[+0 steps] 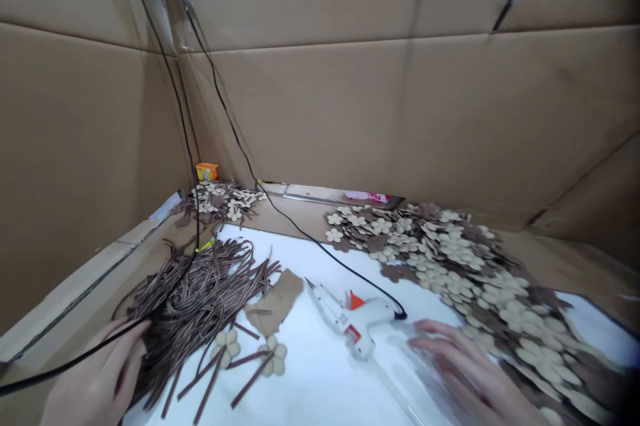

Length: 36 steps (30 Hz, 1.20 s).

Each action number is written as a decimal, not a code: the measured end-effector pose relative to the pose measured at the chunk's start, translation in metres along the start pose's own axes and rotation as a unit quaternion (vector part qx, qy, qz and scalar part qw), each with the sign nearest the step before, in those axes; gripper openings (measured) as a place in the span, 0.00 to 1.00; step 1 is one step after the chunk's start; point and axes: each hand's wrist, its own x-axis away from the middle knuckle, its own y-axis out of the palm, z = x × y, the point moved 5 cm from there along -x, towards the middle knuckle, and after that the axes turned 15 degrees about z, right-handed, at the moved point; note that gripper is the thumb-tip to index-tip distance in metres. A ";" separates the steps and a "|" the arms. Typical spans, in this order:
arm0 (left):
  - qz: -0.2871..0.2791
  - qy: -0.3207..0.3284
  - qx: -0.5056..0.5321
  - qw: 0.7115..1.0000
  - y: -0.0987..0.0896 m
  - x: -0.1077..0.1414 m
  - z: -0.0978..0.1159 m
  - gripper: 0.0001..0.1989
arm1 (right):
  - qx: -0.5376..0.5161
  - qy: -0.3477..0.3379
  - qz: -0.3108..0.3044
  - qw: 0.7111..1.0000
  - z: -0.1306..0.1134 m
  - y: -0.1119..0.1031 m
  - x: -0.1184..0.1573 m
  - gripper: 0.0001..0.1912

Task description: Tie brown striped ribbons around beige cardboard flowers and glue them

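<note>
My left hand (95,373) is at the lower left, its fingers curled together against the edge of a heap of brown cord strips (200,286). What those fingers hold, if anything, is hidden. My right hand (465,366) is blurred at the lower right, fingers stretched out just beside a white glue gun (345,319). The glue gun lies on its side on a white board (320,386), a clear glue stick (397,393) sticking out of its back. Between the hands lie two beige flower shapes (273,355) with brown strips across them.
A large pile of beige and brown flower pieces (450,259) spreads along the right. Flowers with strips (225,199) are heaped at the back left by an orange box (207,171). A black cable (240,139) hangs across the board. Cardboard walls (320,106) enclose the space.
</note>
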 end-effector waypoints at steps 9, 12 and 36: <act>-0.161 0.337 0.138 0.917 0.000 -0.006 0.149 0.22 | 0.072 -0.311 -0.167 0.933 -0.142 0.037 -0.060 0.23; -0.266 0.302 0.132 0.906 0.030 -0.028 0.154 0.24 | 0.070 -0.372 -0.183 0.907 -0.180 0.079 -0.058 0.22; -0.273 0.145 0.181 0.934 0.005 -0.005 0.173 0.16 | 0.092 -0.288 -0.021 0.953 -0.046 -0.032 -0.078 0.15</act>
